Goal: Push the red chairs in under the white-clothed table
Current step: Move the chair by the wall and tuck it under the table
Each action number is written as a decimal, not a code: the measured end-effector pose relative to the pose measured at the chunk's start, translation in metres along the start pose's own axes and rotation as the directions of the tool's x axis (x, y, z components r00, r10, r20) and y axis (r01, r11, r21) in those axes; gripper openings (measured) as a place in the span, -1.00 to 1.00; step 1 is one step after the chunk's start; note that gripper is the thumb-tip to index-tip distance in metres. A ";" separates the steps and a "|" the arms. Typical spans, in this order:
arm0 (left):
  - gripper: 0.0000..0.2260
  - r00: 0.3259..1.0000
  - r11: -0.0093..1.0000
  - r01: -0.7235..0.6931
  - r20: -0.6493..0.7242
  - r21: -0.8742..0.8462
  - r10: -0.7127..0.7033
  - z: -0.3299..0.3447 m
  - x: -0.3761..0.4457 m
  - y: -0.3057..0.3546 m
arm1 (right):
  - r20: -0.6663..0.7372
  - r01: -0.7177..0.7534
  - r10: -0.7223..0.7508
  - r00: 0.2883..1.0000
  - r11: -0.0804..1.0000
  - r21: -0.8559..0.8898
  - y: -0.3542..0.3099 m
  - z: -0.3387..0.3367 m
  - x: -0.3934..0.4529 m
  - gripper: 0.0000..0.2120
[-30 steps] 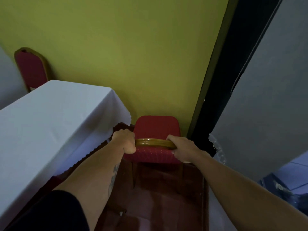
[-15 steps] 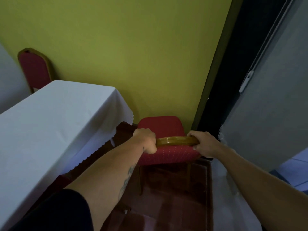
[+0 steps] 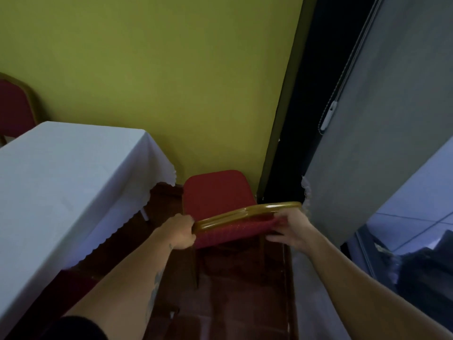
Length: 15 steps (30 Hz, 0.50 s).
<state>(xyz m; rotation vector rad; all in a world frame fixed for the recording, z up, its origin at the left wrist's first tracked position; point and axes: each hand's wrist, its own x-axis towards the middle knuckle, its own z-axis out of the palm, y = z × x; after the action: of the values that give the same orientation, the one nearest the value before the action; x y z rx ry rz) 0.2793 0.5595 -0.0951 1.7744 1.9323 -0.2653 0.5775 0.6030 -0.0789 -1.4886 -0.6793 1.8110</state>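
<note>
A red chair [image 3: 215, 195] with a gold-rimmed back stands in the corner ahead of me, its seat facing the green wall. My left hand [image 3: 180, 231] grips the left end of the backrest's gold top rail. My right hand [image 3: 288, 229] holds the right end of the backrest, fingers curled under the red padding. The backrest is skewed, its right end farther away. The white-clothed table [image 3: 61, 187] lies to the left, its corner a short gap from the chair. A second red chair [image 3: 14, 106] stands behind the table at the far left.
A green wall [image 3: 171, 82] closes the space just beyond the chair. A dark gap and a grey blind [image 3: 392, 119] with a lace-edged curtain stand right beside the chair on the right. The floor [image 3: 235, 290] is dark red tile.
The chair has shifted right and turned, its backrest's right end swinging away toward the blind. My right hand has changed its grip from over the rail to under the padding.
</note>
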 end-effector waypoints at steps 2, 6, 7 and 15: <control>-0.71 0.998 1.000 -0.007 -0.065 -0.018 0.006 0.009 -0.008 -0.003 | 0.124 -0.076 0.052 0.991 0.979 0.190 0.008 0.023 -0.009 -0.48; -0.86 0.999 0.998 -0.054 -0.006 0.020 0.054 0.010 -0.024 0.013 | -0.074 -0.056 0.075 0.994 0.972 0.228 0.022 0.062 -0.017 -0.28; -0.89 0.998 0.998 -0.059 0.026 0.039 0.058 0.010 -0.028 0.019 | -0.162 -0.025 0.060 0.985 0.978 0.209 0.026 0.065 -0.017 -0.27; -0.72 0.985 0.991 -0.078 0.159 0.106 0.061 0.033 -0.052 0.063 | -0.059 -0.054 0.058 0.997 0.996 0.065 0.031 0.034 -0.027 -0.69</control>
<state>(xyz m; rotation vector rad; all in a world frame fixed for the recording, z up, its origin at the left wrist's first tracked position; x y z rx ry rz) 0.3496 0.5070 -0.0866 1.8303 1.7732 -0.4816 0.5415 0.5638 -0.0782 -1.5282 -0.5503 1.8045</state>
